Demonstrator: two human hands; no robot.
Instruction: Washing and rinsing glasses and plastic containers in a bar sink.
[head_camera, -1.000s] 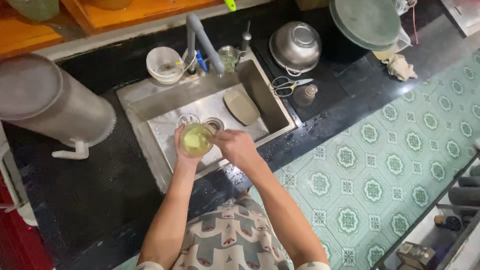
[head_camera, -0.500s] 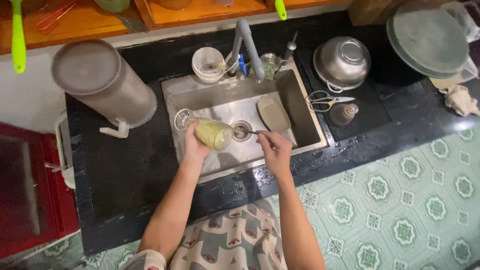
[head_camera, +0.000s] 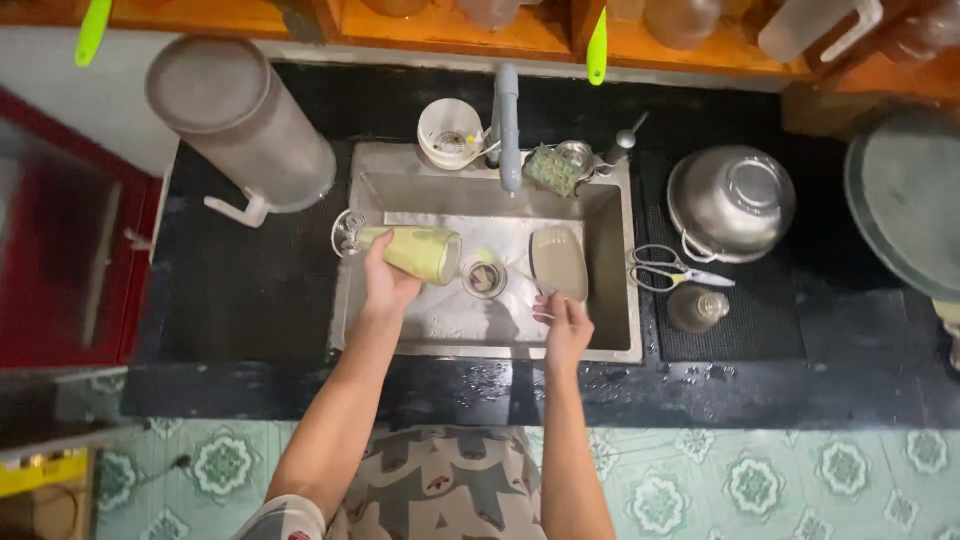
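While left hand (head_camera: 385, 285) grips tipped glass (head_camera: 412, 253) over sink (head_camera: 610, 300), right hand (head_camera: 565, 325) w/ fingers loosely spread touches tray (head_camera: 558, 262).

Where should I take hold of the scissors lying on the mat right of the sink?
Take the scissors by their looped handles, at the end nearest the sink, coming from above. They lie flat with the blades pointing right toward the steel bowl, so the handles are the safe end.

No packages, labels, signs or screens visible
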